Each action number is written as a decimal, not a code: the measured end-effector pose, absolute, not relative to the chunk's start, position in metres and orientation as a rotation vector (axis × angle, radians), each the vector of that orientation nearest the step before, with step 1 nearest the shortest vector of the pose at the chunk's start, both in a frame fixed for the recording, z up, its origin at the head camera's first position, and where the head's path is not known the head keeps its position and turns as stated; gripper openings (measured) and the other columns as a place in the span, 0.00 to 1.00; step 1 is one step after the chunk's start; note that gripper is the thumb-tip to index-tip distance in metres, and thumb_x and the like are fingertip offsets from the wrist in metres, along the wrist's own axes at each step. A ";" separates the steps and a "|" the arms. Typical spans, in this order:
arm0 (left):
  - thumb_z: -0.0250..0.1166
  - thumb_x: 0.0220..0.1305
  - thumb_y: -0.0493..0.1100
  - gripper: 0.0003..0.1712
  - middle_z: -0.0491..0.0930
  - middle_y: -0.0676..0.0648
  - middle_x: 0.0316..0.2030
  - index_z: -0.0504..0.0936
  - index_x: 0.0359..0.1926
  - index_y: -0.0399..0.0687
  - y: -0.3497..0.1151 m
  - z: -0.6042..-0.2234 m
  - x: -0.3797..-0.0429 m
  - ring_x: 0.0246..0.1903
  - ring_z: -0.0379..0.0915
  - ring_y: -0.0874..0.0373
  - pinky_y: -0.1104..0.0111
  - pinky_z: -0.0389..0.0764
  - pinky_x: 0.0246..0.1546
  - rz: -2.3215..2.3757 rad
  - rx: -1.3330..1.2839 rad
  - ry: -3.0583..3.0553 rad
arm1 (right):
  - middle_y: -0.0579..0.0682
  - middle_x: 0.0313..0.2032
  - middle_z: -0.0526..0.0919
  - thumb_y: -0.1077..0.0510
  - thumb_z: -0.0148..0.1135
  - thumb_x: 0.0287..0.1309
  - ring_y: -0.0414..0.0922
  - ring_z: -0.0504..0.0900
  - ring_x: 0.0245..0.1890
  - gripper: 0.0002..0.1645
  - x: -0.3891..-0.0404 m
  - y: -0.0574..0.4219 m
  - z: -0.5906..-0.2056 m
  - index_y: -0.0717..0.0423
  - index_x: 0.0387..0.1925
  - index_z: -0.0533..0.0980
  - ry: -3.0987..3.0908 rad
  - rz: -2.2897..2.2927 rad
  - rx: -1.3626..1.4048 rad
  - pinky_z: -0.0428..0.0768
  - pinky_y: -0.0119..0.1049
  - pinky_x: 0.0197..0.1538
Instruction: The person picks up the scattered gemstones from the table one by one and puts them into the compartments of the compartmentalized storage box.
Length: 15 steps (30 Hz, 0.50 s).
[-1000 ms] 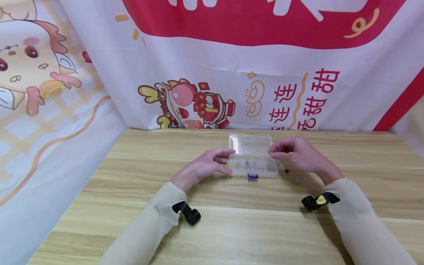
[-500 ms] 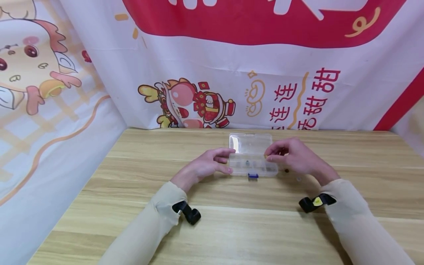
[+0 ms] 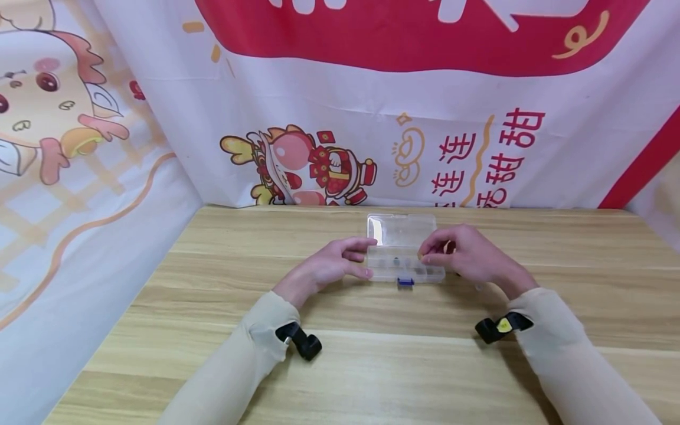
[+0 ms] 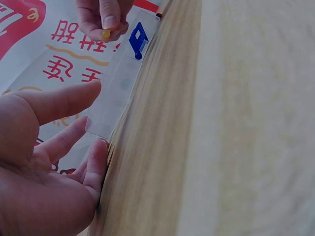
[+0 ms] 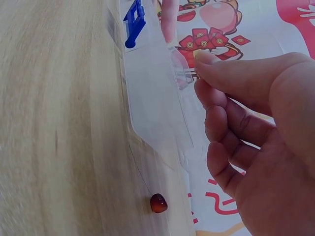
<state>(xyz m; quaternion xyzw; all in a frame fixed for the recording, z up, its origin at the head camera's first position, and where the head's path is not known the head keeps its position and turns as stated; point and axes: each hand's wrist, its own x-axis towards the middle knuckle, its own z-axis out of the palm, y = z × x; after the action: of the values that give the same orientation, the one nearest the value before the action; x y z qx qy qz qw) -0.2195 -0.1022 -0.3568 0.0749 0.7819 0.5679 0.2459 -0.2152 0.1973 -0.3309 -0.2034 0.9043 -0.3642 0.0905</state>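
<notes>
A clear plastic compartment box sits on the wooden table with its lid tipped back. Its front edge carries a blue latch. My left hand rests against the box's left end, fingers extended, thumb by the front corner and index finger by the lid hinge. Above the right-hand compartments, my right hand pinches a small yellow bead between thumb and index finger. Inside the box lies a small dark piece. A dark red bead lies on the table just right of the box.
A small whitish piece lies on the table below my right hand. Behind the table hangs a printed white and red cloth, and another printed cloth covers the left side.
My right hand has moved left and slightly toward me, carrying the yellow bead from the box's right edge to over its compartments. The left hand and box have stayed put.
</notes>
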 end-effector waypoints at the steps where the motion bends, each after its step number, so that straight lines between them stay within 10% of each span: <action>1: 0.76 0.61 0.36 0.41 0.74 0.48 0.68 0.76 0.73 0.62 -0.102 -0.357 -0.220 0.66 0.68 0.49 0.56 0.70 0.70 1.551 0.204 2.131 | 0.47 0.39 0.87 0.56 0.72 0.68 0.48 0.75 0.38 0.04 -0.215 0.197 -0.331 0.47 0.42 0.88 2.689 -1.081 -0.609 0.75 0.34 0.39; 15: 0.76 0.60 0.35 0.41 0.73 0.48 0.69 0.77 0.73 0.62 -0.102 -0.356 -0.220 0.67 0.68 0.49 0.55 0.70 0.72 1.552 0.196 2.131 | 0.44 0.38 0.89 0.57 0.75 0.64 0.48 0.75 0.36 0.03 -0.216 0.194 -0.334 0.44 0.38 0.89 2.704 -1.043 -0.658 0.73 0.34 0.37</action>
<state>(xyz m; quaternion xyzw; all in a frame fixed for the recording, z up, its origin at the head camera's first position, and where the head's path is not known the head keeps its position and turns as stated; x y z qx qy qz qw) -0.2196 -0.1020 -0.3565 0.0720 0.7812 0.5691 0.2463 -0.2158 0.1936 -0.3343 -0.2207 0.9066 -0.3495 0.0845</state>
